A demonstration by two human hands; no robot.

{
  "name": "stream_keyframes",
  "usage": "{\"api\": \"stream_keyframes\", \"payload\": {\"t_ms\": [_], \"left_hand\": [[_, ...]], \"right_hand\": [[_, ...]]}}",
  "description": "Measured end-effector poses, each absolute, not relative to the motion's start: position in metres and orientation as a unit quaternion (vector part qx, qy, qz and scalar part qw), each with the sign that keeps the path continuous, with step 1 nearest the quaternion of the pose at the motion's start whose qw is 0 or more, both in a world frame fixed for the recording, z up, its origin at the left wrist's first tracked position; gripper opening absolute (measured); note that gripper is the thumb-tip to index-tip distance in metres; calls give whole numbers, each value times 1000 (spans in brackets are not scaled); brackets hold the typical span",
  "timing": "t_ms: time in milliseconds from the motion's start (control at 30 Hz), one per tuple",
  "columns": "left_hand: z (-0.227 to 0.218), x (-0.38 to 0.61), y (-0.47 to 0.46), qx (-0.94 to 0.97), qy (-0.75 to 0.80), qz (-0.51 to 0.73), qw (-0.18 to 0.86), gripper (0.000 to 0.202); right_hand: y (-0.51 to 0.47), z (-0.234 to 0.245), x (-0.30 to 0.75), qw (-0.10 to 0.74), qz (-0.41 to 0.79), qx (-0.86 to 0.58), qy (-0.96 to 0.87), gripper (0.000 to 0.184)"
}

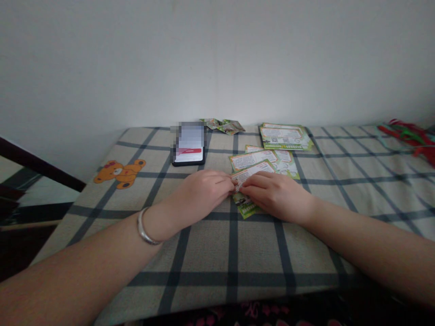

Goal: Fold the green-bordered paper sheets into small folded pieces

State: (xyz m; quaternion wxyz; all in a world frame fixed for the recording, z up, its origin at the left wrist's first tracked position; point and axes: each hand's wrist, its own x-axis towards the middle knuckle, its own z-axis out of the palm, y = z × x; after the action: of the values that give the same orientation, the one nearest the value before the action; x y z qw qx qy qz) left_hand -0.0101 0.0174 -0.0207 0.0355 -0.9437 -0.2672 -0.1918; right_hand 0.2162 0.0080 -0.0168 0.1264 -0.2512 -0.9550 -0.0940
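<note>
A green-edged printed card (254, 171) lies at a slant on the checked tablecloth between my two hands. My left hand (211, 190) is closed, its fingertips gathered at the card's left edge. From the right, my right hand (273, 194) reaches over the same card with its fingers bent and pressed together on it. The thumbs are mostly hidden. Just behind lie further loose cards (288, 164) of the same print, overlapping one another. A silver bangle (145, 228) circles my left wrist.
A phone (188, 156) with its screen lit lies left of the cards. Crumpled foil wrappers (226, 126) rest near the wall. A neat card stack (283, 138) sits at the back right. Red and green items (409, 136) lie far right. A bear picture (119, 174) marks the left side.
</note>
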Motion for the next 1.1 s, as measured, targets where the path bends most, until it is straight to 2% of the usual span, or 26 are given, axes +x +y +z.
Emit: {"api": "stream_keyframes", "payload": {"t_ms": [400,833,1100], "left_hand": [[-17,-14,17,-956,-217,-171,99,23],[-16,-10,14,-955,-241,-133,112,18],[-13,-11,15,-955,-226,-123,148,14]], "right_hand": [[6,-14,214,89,-156,-246,-953,17],[7,-13,219,99,-119,-268,-951,18],[7,-8,214,81,-131,-296,-943,13]]}}
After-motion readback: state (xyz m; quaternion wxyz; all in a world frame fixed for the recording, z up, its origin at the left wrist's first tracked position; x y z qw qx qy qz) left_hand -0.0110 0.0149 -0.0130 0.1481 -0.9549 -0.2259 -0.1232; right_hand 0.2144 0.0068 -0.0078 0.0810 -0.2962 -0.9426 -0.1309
